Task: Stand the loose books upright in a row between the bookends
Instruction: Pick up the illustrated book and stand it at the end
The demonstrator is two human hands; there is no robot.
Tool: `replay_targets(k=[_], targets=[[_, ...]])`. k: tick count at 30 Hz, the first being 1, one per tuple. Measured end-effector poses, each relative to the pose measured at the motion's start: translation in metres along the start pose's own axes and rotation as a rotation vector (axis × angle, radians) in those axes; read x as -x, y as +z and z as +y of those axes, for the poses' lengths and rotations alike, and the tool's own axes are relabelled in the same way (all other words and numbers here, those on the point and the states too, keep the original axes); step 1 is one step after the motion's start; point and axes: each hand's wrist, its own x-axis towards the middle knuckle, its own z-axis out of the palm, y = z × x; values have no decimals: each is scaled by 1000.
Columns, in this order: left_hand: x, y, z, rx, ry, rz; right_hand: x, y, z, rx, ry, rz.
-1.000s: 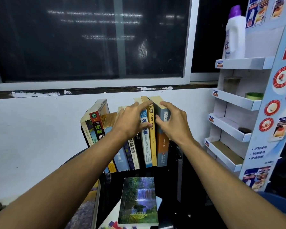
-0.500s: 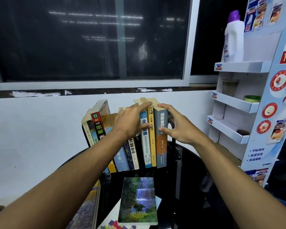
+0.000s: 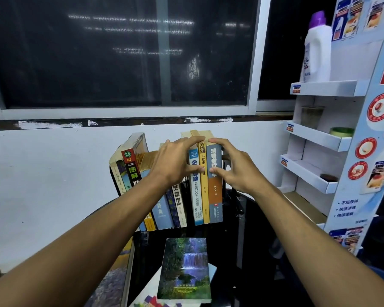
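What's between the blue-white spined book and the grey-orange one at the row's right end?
Head view: one upright yellow-spined book, touching both the blue-white book and grey-orange book.

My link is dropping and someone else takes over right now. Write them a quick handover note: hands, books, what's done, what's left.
Left hand grips the blue-spined book from above. Right hand grips the grey-and-orange book at the row's right end.
Done: those two and the yellow book between them stand upright.
Left: the left-side books are tilted and need straightening. The waterfall-cover book lies flat on the black table in front of the row, not yet stood in.
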Motion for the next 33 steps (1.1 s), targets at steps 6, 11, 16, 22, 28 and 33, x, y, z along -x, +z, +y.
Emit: replay_targets(k=[6,11,16,22,28,33], targets=[[-1,0,-2,-40,4,-17,3,2,-3,8,-4,-5],[1,0,-3,-35,6,-71,8,3,-6,12,15,-37],[4,-12,-1,-78,-3,-154,16,-1,-16,51,29,-103],[35,-35,-7,-70,32,-88,34,2,-44,137,-50,15],[90,-59,-32,-24,40,-50,59,27,-87,244,-104,-118],[143,-75,-65,-15,-66,-71,79,64,-111,250,-61,-287]])
